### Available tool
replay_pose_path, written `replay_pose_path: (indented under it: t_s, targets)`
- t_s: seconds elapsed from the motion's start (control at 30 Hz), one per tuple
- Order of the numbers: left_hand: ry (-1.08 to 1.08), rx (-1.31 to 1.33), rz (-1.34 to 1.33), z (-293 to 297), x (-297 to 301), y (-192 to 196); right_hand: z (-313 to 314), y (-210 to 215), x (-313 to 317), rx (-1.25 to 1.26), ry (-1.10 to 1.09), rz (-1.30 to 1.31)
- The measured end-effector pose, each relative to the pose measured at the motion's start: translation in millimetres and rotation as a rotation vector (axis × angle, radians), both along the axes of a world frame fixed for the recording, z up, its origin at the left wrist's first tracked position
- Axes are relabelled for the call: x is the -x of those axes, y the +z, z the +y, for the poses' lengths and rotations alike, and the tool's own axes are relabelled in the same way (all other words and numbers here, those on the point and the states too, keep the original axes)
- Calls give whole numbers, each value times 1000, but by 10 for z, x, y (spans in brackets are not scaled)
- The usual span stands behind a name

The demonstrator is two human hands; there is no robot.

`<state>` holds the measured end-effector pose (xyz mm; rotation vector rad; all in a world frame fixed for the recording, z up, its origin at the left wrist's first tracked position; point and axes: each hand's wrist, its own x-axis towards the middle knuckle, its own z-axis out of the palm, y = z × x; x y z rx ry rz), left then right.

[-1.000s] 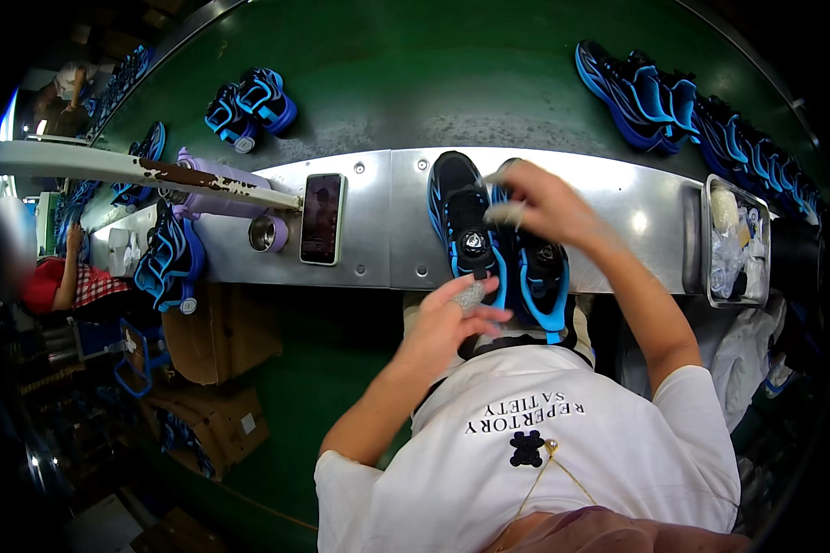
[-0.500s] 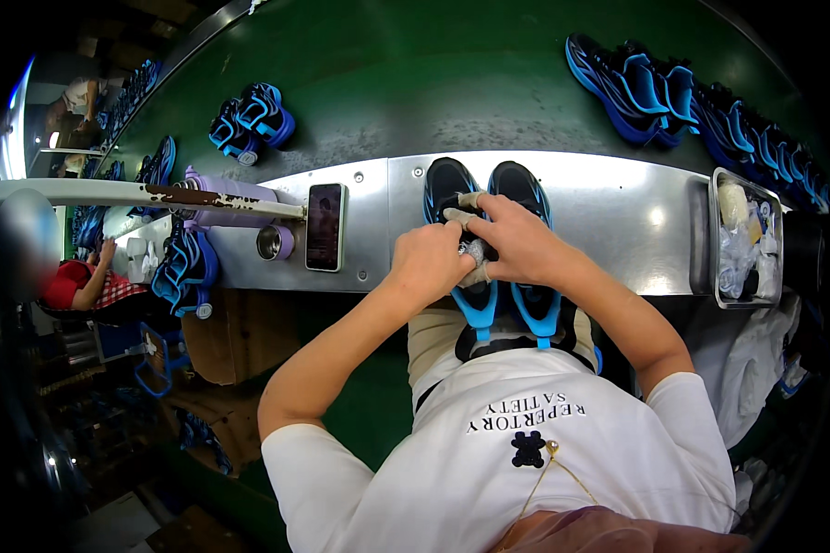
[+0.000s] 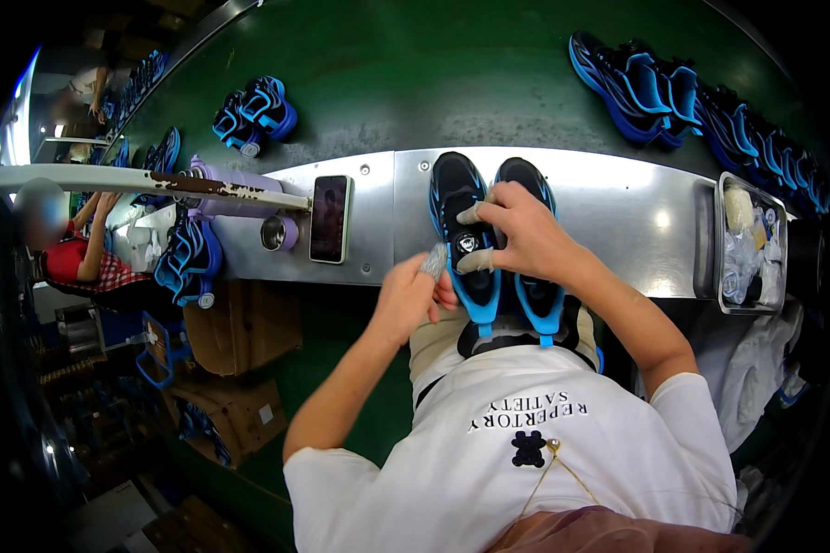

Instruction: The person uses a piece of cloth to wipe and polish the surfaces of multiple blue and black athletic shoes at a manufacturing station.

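Two black-and-blue sneakers lie side by side at the metal ledge, toes away from me: a left sneaker (image 3: 457, 189) and a right sneaker (image 3: 524, 173). A round black dial (image 3: 468, 243) shows on the left one's tongue. My right hand (image 3: 531, 235), with beige finger covers, reaches over the right sneaker; thumb and forefinger are spread on either side of the dial. Beside the left sneaker's collar, my left hand (image 3: 411, 300) has curled fingers. A crumpled grey piece (image 3: 434, 262) is at its fingertips; whether pinched or wrapped round a finger is hard to tell.
On the metal ledge (image 3: 618, 241) lie a phone (image 3: 330, 219), a purple cup (image 3: 279, 233) and a purple bottle (image 3: 235, 184). A metal tray (image 3: 752, 241) of small parts stands right. More sneakers (image 3: 632, 88) line the green surface. A co-worker (image 3: 74, 249) sits far left.
My left hand has drawn back toward me and left, away from the dial, with the grey piece. My right fingers have spread, so the dial now shows.
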<state>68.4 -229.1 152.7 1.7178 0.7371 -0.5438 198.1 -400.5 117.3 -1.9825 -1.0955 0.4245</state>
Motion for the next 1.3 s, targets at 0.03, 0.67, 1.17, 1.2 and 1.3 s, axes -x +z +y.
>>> replay_pose_path:
  t_s: [0.03, 0.67, 1.17, 1.2, 1.3]
  targets:
    - [168, 246, 4, -76, 123, -62, 20, -25, 34, -4, 22, -59]
    - [623, 890, -264, -555, 344, -288, -125, 226, -10, 61, 147, 204]
    - [443, 584, -272, -688, 232, -152, -231, 40, 89, -69, 12, -67]
    - [247, 384, -288, -718, 242, -122, -307, 48, 15, -148, 28, 154]
    - [-533, -595, -615, -918, 263, -34, -462, -10, -172, -172, -121, 182]
